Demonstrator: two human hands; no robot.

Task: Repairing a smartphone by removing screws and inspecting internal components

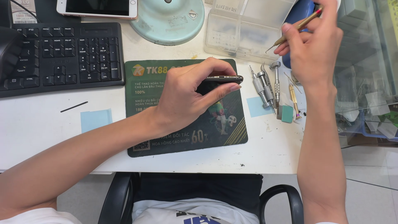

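My left hand [192, 93] grips a dark smartphone [223, 78] by its edges, holding it on edge above a green printed mat [182, 137] in the middle of the white table. My right hand [311, 43] is raised at the upper right, apart from the phone, with its fingers closed on a thin brass-coloured pointed tool [296, 27] whose tip points down and left.
Several small screwdrivers and tweezers [267, 85] lie right of the mat. A black keyboard [58, 54] sits at the left, a white phone [97, 7] and a lamp base [168, 20] at the back, a clear plastic box [240, 29] beside them.
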